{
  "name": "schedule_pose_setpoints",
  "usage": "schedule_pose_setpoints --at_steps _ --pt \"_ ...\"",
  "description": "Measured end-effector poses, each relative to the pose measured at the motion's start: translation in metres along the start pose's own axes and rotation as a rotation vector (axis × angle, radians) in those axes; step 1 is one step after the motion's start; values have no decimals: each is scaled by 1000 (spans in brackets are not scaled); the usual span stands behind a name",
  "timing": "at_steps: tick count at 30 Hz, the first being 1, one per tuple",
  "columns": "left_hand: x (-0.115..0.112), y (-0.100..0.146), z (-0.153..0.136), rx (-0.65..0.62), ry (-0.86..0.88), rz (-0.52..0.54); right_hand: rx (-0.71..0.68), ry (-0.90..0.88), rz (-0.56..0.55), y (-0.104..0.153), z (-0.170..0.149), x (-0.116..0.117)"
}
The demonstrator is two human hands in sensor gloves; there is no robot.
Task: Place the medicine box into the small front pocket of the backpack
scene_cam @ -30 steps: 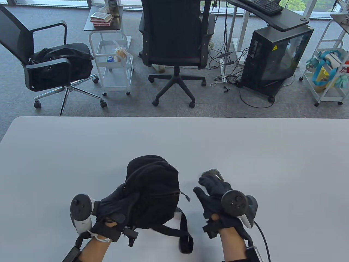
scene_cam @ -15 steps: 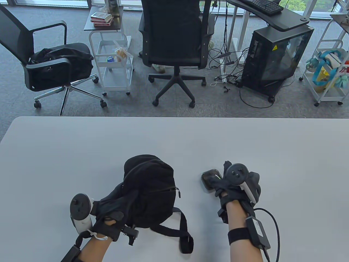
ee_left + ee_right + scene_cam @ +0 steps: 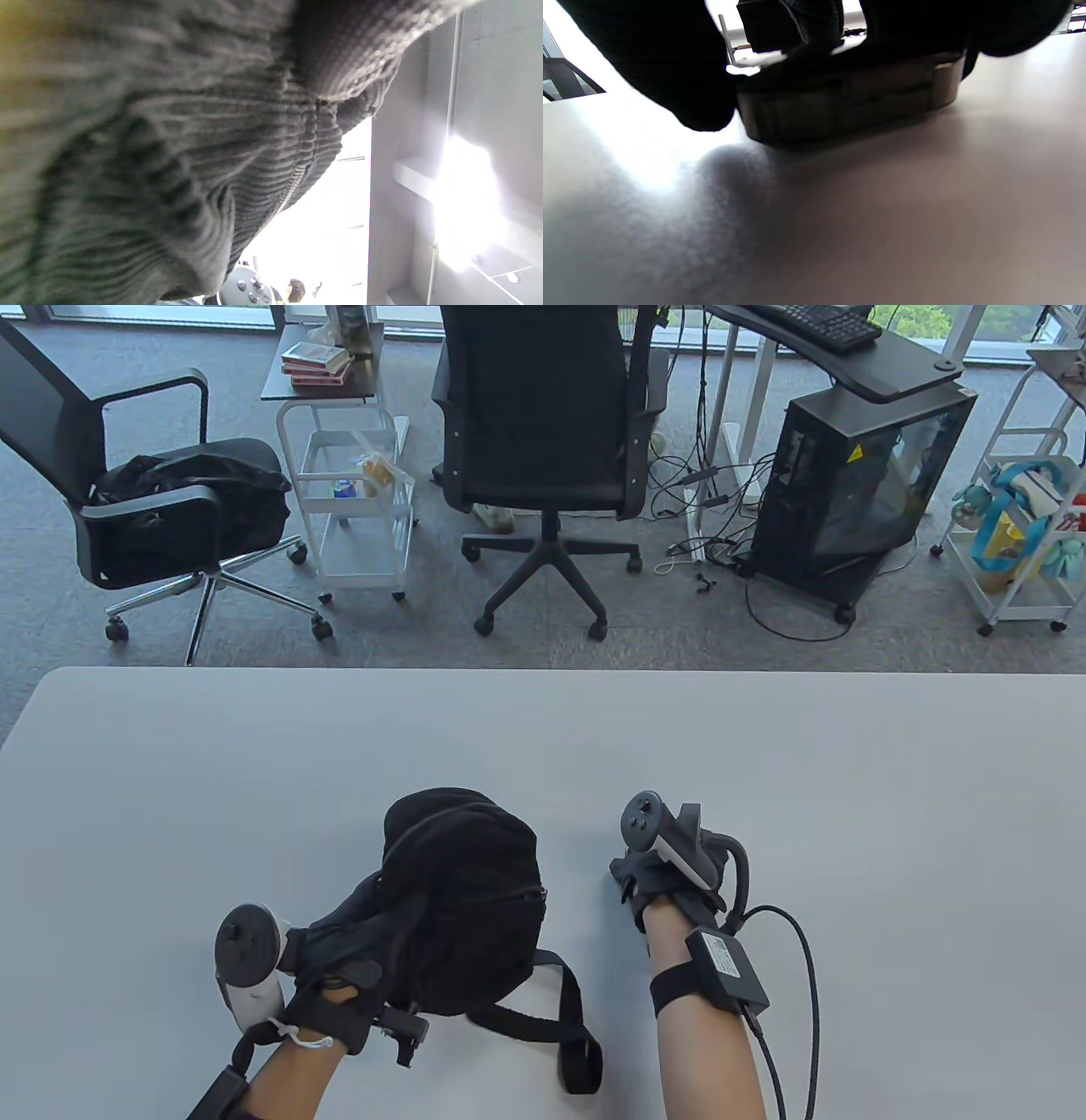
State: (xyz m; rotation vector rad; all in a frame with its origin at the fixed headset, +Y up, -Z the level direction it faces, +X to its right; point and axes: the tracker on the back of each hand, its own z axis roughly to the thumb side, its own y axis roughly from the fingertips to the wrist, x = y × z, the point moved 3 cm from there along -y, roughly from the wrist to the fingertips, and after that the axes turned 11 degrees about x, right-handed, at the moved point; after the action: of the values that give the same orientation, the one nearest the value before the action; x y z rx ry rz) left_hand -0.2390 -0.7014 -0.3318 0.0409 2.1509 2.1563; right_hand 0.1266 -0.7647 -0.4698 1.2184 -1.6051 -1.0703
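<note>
Smoky plastic medicine box (image 3: 848,99) lies on the table (image 3: 848,780) at the backpack's (image 3: 462,891) 3 o'clock. Your right hand (image 3: 657,872) clasps it (fingers over both ends); lift level. Left hand (image 3: 339,976) grips the backpack.

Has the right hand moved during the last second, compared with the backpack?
Yes. The right hand went away from the person along the table, beside the backpack, and now covers the medicine box.

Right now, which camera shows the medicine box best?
The right wrist view: the medicine box fills its upper middle, sitting on the table under the right hand. In the table view that hand hides it; the left wrist view misses it.
</note>
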Motion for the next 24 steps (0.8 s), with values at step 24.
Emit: schedule_pose_setpoints --at_steps 24 --pt "-11 4 6 -37 -1 -27 -434 -1150 -321 196 -1 -108"
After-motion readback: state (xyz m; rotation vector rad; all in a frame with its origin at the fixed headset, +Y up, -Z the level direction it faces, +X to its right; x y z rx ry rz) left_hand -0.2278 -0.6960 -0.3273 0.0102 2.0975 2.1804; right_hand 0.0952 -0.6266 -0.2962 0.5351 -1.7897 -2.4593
